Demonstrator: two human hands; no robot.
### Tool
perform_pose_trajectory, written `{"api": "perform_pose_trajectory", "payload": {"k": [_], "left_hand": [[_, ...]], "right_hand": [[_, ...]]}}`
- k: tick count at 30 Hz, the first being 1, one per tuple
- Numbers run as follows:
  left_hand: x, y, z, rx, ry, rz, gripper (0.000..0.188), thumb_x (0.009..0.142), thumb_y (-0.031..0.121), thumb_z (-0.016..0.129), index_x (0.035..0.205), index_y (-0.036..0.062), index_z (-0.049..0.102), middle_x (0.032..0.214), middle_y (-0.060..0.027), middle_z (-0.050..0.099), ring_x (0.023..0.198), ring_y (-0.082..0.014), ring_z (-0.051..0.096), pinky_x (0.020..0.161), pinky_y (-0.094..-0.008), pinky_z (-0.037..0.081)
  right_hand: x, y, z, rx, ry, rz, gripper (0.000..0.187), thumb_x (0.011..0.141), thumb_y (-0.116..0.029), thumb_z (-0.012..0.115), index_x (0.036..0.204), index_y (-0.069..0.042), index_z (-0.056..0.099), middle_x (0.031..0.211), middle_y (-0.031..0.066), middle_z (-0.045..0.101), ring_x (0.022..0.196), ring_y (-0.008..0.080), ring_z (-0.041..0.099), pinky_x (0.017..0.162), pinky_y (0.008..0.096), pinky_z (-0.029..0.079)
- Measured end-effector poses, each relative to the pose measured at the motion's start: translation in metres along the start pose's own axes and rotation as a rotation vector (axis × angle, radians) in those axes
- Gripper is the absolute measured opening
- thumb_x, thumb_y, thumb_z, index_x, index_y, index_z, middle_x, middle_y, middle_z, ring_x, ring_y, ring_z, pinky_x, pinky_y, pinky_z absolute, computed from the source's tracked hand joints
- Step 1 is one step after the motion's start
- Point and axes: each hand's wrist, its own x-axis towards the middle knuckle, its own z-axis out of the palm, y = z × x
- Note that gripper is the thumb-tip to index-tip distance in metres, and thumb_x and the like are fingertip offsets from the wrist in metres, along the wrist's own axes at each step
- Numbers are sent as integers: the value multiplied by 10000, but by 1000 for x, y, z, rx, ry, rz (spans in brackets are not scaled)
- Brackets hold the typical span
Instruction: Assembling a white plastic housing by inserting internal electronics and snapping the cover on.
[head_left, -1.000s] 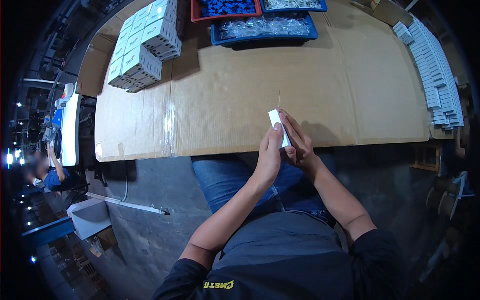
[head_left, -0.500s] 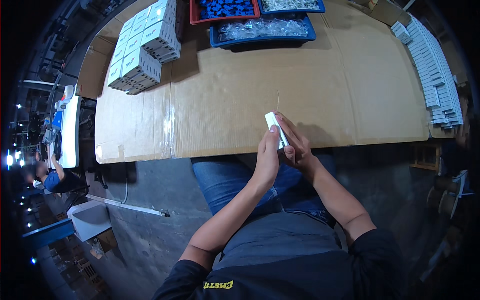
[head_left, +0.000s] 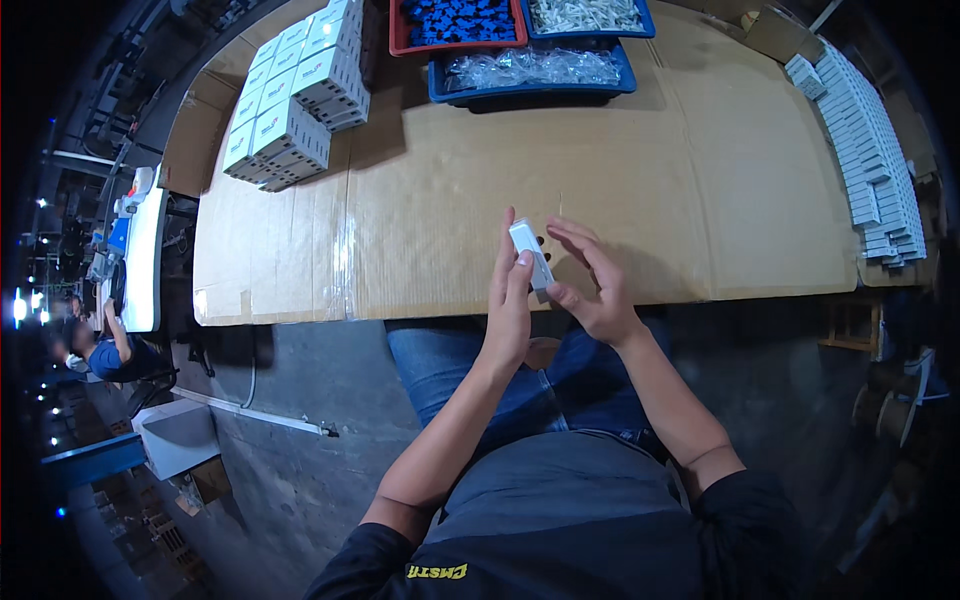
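Note:
A small, narrow white box (head_left: 526,243) is held just above the front part of the cardboard-covered table. My left hand (head_left: 510,300) grips it, with the thumb on its near face and the fingers along its left side. Small dark spots show along the box's right side. To the right, my right hand (head_left: 603,298) is open, its fingers apart and pointing up the table. Its thumb tip is close to the lower end of the box; whether it touches I cannot tell.
White boxes (head_left: 290,125) stand stacked at the far left of the table (head_left: 450,200). A red bin (head_left: 457,48) of blue parts and blue bins (head_left: 535,97) with clear bags and pale pieces stand at the back. Small white boxes (head_left: 872,160) line the right edge. A seated person (head_left: 110,355) works far left.
My right hand has moved away from the box and spread its fingers. My left hand has shifted slightly left with the box, which shows more of its right side.

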Motion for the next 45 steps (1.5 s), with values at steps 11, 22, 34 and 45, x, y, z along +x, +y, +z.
{"api": "perform_pose_trajectory", "payload": {"k": [11, 22, 34, 45], "left_hand": [[-3, 0, 0, 154, -43, 143, 681, 1123, 272, 490, 1694, 135, 145, 1390, -74, 518, 976, -107, 526, 838, -273, 511], [-3, 12, 1, 170, -112, 161, 658, 1123, 262, 479, 1675, 64, 179, 1677, -49, 287, 938, -92, 530, 809, -249, 502], [0, -10, -12, 247, -83, 242, 635, 1110, 283, 500, 1642, 29, 266, 1564, -137, 399, 1227, -193, 528, 1006, -338, 478], [-4, -18, -12, 266, -92, 320, 655, 1089, 278, 534, 1620, -15, 289, 1536, -166, 435, 1281, -244, 507, 1070, -368, 434]], "right_hand": [[-10, -9, 12, -60, -117, -7, 509, 1022, -158, 656, 1491, 5, 543, 1559, 198, 514, 1386, 329, 569, 1111, 406, 482], [-6, -14, 23, -92, 15, -125, 558, 1052, -259, 603, 1516, 30, 492, 1556, 218, 512, 1400, 351, 549, 1125, 406, 464], [-12, -11, 22, -260, -41, -137, 441, 1080, -122, 525, 1473, 78, 518, 1471, 257, 580, 1239, 400, 663, 998, 395, 559], [-18, -10, 19, -395, -44, -218, 424, 1068, -64, 480, 1446, 127, 509, 1467, 283, 570, 1252, 412, 653, 1024, 417, 554]]}}
